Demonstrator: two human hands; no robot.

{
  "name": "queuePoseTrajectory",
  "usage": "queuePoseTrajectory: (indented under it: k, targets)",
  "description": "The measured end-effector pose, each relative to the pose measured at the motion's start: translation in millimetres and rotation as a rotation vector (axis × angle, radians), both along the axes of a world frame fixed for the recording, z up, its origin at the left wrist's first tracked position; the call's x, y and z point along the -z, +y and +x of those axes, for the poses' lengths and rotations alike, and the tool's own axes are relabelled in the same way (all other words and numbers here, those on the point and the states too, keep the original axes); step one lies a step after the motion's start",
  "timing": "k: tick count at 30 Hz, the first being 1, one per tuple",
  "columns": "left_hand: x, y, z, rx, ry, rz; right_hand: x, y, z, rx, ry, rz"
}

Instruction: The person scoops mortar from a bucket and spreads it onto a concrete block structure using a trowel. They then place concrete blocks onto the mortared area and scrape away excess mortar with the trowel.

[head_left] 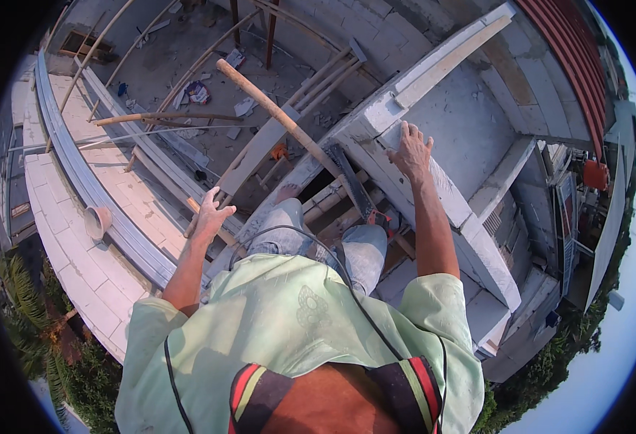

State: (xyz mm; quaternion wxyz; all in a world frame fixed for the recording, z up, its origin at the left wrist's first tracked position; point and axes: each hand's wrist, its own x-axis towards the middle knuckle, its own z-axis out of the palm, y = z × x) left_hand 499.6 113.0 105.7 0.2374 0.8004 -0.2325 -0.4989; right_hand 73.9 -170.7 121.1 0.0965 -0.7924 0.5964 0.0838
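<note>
My left hand (211,213) is open, fingers spread and holding nothing. It is next to a wooden pole (227,237); whether it touches the pole I cannot tell. My right hand (410,153) lies open, palm down, on the top edge of a white block wall (442,184). Between my hands a long round wooden pole (278,114) slants from the upper left down toward my knees. A handsaw (353,182) with a dark blade and a red handle leans beside that pole, close to my right knee. Neither hand is on the saw.
Far below is a floor (213,155) strewn with scraps. Metal channels (119,224) run along the curved block wall (79,267) at left, with a bucket (98,222) on it. An orange object (280,151) lies beyond my knees. The outer wall edges drop toward trees (28,318).
</note>
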Motion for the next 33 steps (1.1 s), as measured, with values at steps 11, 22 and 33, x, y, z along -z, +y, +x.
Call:
queuePoseTrajectory:
  k: [11, 22, 33]
  targets:
    - [12.5, 8.4, 2.9, 0.017, 0.009, -0.031, -4.5, -39.7, -40.8, 0.051, -0.346, 0.013]
    - [15.1, 9.8, 2.1, 0.084, -0.074, -0.009, 6.5, -10.5, -14.9, -0.083, -0.058, 0.061]
    - [11.4, 6.1, 1.4, 0.117, -0.078, 0.042, 6.2, -17.4, -15.5, -0.092, -0.065, 0.122]
